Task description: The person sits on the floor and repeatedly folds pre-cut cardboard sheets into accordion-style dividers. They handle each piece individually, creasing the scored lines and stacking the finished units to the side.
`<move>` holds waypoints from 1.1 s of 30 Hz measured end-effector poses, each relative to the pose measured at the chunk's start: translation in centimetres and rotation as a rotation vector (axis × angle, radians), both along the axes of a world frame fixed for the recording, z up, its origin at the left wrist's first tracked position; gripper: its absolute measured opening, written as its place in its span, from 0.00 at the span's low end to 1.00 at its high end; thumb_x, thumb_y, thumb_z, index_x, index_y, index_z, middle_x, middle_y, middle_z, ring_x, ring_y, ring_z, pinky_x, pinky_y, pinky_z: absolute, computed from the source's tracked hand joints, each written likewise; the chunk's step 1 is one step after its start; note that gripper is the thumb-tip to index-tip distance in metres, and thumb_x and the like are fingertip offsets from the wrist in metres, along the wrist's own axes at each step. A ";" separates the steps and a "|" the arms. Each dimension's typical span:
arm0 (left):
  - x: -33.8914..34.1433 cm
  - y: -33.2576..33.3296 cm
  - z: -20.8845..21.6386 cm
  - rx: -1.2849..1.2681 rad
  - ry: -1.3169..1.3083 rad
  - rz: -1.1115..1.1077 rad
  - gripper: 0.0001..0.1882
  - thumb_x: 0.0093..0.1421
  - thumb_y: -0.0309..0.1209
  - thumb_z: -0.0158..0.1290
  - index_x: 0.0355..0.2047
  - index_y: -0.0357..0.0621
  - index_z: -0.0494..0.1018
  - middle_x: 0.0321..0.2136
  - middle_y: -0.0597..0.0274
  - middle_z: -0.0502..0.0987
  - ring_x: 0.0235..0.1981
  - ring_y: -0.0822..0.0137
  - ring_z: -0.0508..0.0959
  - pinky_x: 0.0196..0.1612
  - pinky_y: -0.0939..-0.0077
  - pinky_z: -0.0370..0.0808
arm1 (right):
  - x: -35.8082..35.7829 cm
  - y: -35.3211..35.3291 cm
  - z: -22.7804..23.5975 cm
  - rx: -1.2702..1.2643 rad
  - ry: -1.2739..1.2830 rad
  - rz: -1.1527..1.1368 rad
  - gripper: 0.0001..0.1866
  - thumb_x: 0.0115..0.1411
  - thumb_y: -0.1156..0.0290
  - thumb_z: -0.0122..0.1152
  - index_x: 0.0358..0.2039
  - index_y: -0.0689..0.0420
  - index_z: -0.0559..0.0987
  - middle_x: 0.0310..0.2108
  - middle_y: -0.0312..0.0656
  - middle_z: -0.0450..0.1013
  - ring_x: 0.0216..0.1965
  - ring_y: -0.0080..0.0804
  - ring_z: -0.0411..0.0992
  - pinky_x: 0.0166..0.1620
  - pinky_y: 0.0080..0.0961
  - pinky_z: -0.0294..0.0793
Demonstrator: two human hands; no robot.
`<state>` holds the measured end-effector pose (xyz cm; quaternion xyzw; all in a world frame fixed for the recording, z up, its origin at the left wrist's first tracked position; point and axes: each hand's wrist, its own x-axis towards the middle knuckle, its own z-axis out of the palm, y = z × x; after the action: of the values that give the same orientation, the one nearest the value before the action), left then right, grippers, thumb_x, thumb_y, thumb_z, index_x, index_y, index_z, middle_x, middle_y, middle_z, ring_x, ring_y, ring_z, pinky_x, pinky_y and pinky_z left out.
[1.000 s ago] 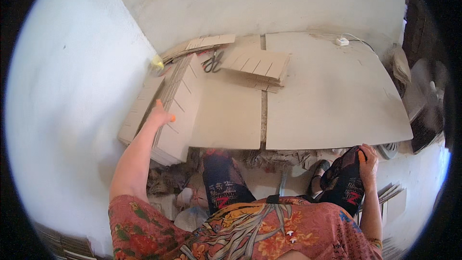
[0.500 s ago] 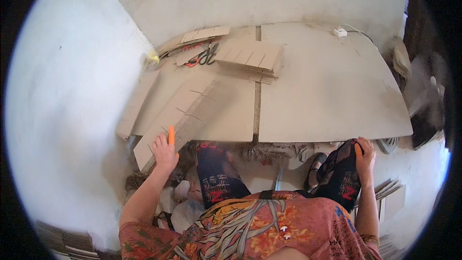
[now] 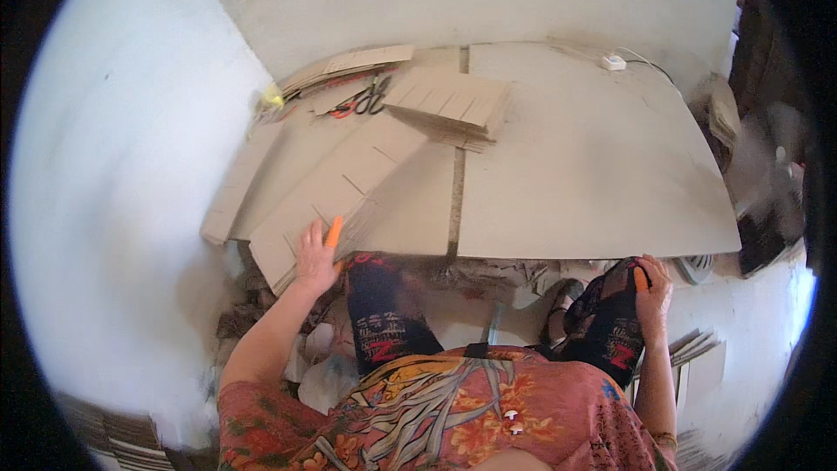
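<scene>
My left hand [image 3: 314, 260] lies on the near end of a long stack of slotted cardboard strips [image 3: 336, 181], its fingers stretched over the top sheet. Orange covers show on a finger and the thumb. The stack slants across the left half of the table, and its far end reaches a second pile of slotted cardboard [image 3: 449, 98]. My right hand [image 3: 652, 290] rests on my right knee [image 3: 617, 283] with its fingers laid over the patterned trousers; it holds nothing that I can see. One finger there is orange-covered too.
Dark-handled scissors [image 3: 375, 96] and red-handled ones [image 3: 344, 109] lie behind the stack. More cardboard [image 3: 349, 63] is at the back left, with another strip [image 3: 240, 187] along the left wall. A white socket block [image 3: 613, 62] sits far right. A gap [image 3: 457, 201] divides the tabletop.
The long stack has shifted away from me and to the right, its far end now against the second pile. My left hand has moved slightly with it. My right hand stays on the knee.
</scene>
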<state>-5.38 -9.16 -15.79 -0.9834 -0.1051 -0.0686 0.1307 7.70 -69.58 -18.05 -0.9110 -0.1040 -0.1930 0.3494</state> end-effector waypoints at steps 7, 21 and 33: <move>3.5 -0.7 1.6 -0.138 -0.107 -0.099 0.31 0.51 0.34 0.61 0.56 0.45 0.67 0.50 0.49 0.69 0.52 0.48 0.67 0.54 0.59 0.67 | 0.7 2.3 0.0 -0.084 -0.104 0.062 0.10 0.53 0.75 0.62 0.37 0.63 0.80 0.41 0.50 0.76 0.48 0.51 0.71 0.53 0.41 0.68; 29.0 -13.0 2.2 -0.243 -0.179 -0.435 0.28 0.56 0.32 0.57 0.56 0.40 0.65 0.61 0.50 0.60 0.61 0.51 0.63 0.58 0.60 0.68 | 0.4 4.5 0.9 -0.108 0.072 0.256 0.07 0.54 0.73 0.60 0.33 0.61 0.79 0.31 0.47 0.77 0.35 0.46 0.75 0.39 0.37 0.76; 38.4 -12.2 3.8 -0.367 -0.067 -0.365 0.14 0.55 0.32 0.57 0.41 0.41 0.79 0.34 0.46 0.80 0.37 0.49 0.79 0.41 0.61 0.75 | 1.7 4.2 0.4 -0.062 0.069 0.254 0.08 0.55 0.72 0.59 0.34 0.62 0.79 0.31 0.48 0.77 0.35 0.47 0.75 0.38 0.37 0.76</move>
<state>32.99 -21.33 -12.04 -0.9905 0.0589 -0.1035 -0.0682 9.43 -65.36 -17.61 -0.9070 -0.2122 -0.1124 0.3461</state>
